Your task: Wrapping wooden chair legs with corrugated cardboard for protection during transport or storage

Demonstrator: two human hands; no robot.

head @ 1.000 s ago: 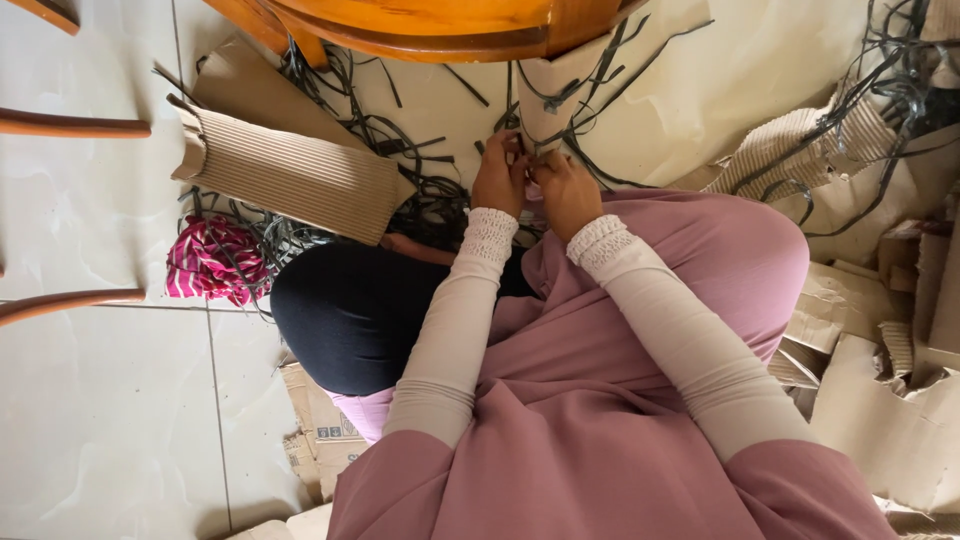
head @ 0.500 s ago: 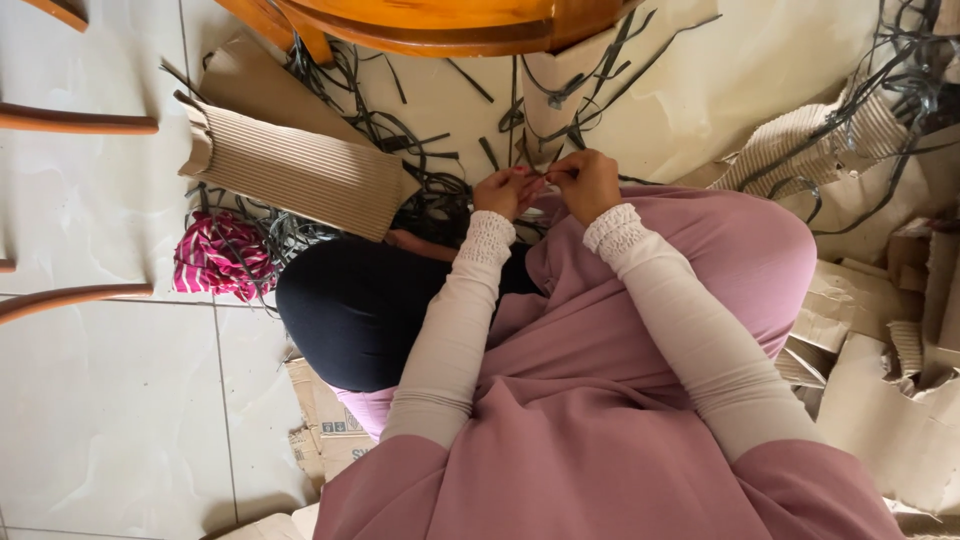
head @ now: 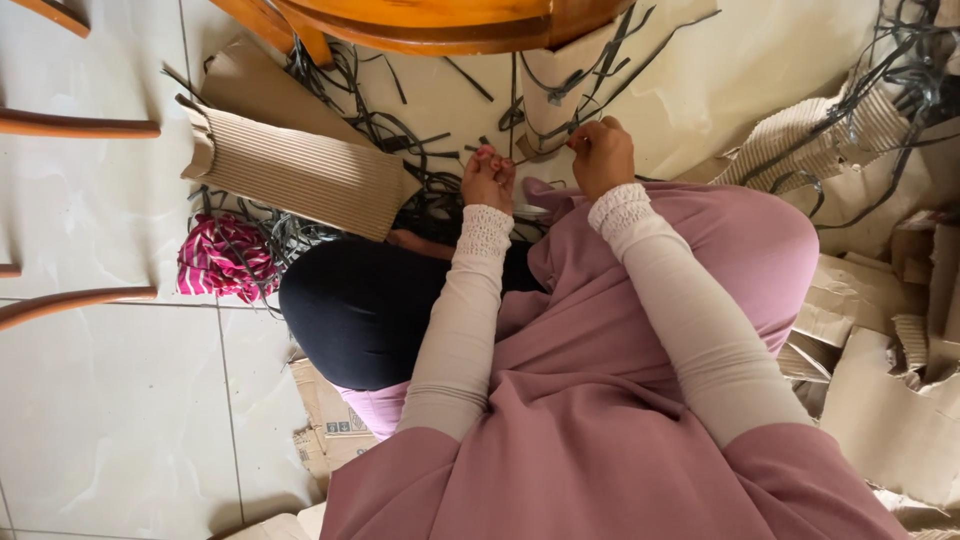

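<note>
I sit on the floor in pink clothes with cream sleeves, both hands raised over my knee. My left hand has its fingers curled shut, pinching the end of a thin dark strip. About a hand's width to the right and slightly higher, my right hand is a closed fist gripping the same kind of strip, which runs up towards the pile. Tangled dark strips lie on the floor just beyond both hands. What passes between the two hands is too thin to see clearly.
Orange wooden furniture overhangs the top. A roll of corrugated cardboard lies to the left, with a pink striped cloth below it. Torn cardboard pieces crowd the right. Curved wooden rails cross the white tiles at left.
My hands were pressed together a second ago; they have since drawn apart, the right one moving rightwards and the left one staying near my knee.
</note>
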